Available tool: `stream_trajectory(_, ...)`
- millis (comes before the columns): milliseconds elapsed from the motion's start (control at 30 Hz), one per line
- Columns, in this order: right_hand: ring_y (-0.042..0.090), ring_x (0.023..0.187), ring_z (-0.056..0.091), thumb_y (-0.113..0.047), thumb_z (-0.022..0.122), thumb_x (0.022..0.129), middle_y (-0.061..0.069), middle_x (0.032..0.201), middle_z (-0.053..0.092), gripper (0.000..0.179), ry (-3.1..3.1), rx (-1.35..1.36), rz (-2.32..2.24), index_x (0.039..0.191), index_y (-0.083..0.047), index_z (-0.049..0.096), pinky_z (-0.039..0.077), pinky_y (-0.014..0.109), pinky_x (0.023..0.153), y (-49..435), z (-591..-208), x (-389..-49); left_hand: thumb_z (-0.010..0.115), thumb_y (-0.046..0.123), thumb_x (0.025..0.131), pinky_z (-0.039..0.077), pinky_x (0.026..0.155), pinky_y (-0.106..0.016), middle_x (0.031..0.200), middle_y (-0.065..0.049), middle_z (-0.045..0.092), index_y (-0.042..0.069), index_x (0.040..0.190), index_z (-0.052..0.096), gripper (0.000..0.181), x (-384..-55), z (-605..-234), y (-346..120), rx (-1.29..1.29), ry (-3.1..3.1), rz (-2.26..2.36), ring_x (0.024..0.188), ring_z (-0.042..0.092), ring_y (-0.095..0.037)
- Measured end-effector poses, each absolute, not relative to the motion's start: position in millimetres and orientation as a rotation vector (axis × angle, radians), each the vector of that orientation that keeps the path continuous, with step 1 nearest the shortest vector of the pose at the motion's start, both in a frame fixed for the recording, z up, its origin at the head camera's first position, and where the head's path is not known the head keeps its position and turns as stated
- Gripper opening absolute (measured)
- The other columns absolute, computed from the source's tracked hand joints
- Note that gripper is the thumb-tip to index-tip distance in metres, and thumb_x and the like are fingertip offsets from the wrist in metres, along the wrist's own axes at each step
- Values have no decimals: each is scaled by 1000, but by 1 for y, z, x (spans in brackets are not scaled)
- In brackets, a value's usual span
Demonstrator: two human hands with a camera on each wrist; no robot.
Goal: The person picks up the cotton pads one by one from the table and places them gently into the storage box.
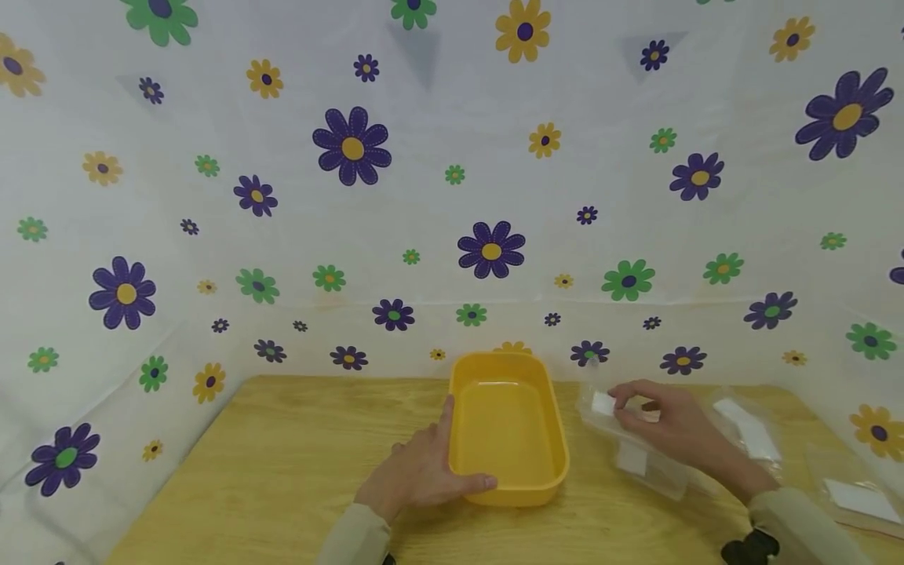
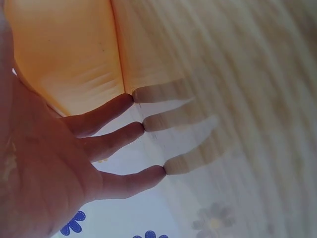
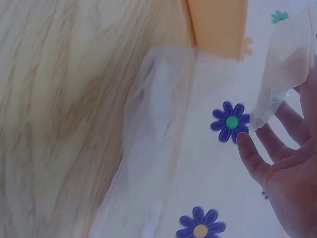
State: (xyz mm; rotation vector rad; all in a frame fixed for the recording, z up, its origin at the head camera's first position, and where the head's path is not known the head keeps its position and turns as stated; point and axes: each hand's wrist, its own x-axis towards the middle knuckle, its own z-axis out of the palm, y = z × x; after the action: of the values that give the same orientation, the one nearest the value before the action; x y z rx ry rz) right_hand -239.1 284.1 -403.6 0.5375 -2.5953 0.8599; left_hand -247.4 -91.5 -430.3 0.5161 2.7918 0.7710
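A yellow rectangular plastic tub (image 1: 504, 431) stands on the table, no contents showing inside. My left hand (image 1: 424, 471) lies along its left side, thumb over the near rim. In the left wrist view, straight, spread fingers (image 2: 119, 183) reach down to the tabletop beside the tub. To the right of the tub, my right hand (image 1: 667, 424) pinches a small clear plastic bag (image 1: 603, 402) with a white label between thumb and forefinger. The right wrist view shows this bag raised, the other fingers loosely spread. Beneath the hand lies another clear bag (image 1: 632, 459) with a white patch.
More clear bags with white labels lie to the right: one bag (image 1: 749, 428) beyond my right wrist and another bag (image 1: 858, 498) near the table's right edge. A white flower-print cloth (image 1: 424, 220) hangs behind the wooden table (image 1: 282, 471) and along its sides.
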Motion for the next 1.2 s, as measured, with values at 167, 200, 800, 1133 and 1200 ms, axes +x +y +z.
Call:
stream_trajectory(167, 20, 100, 70, -5, 79, 85, 1, 109, 78, 26, -2517, 639, 824, 85, -28, 67, 60, 34, 81, 265, -399, -238, 65, 86, 74, 49, 107, -60, 157, -15, 48, 21, 166, -7, 134, -247, -429, -92, 506, 2765, 783, 129, 59, -30)
stream_trajectory(200, 21, 100, 70, -5, 79, 85, 0, 109, 78, 27, -2516, 648, 819, 85, -28, 67, 61, 35, 83, 261, -399, -238, 64, 87, 74, 49, 107, -59, 158, -15, 47, 21, 166, -7, 134, -247, -429, -92, 500, 2762, 775, 130, 59, -31)
stream_trajectory(800, 17, 99, 70, 2, 80, 80, -6, 105, 76, 33, -2425, 890, 779, 85, -26, 63, 60, 42, 88, 214, -397, -247, 62, 86, 76, 55, 98, -47, 143, -14, 62, 20, 165, -10, 133, -248, -424, -92, 506, 2740, 711, 104, 67, -20)
stream_trajectory(1133, 18, 101, 70, -2, 79, 83, -4, 107, 76, 28, -2448, 926, 756, 85, -24, 63, 61, 43, 90, 195, -397, -249, 61, 87, 75, 57, 92, -46, 135, -13, 67, 24, 165, -12, 132, -248, -426, -91, 510, 2731, 710, 90, 64, -15)
stream_trajectory(1200, 17, 101, 70, -3, 79, 83, -4, 107, 76, 27, -2455, 927, 740, 85, -25, 63, 61, 42, 90, 192, -397, -249, 61, 87, 75, 57, 92, -45, 136, -13, 67, 24, 165, -12, 132, -248, -427, -91, 523, 2732, 716, 90, 63, -14)
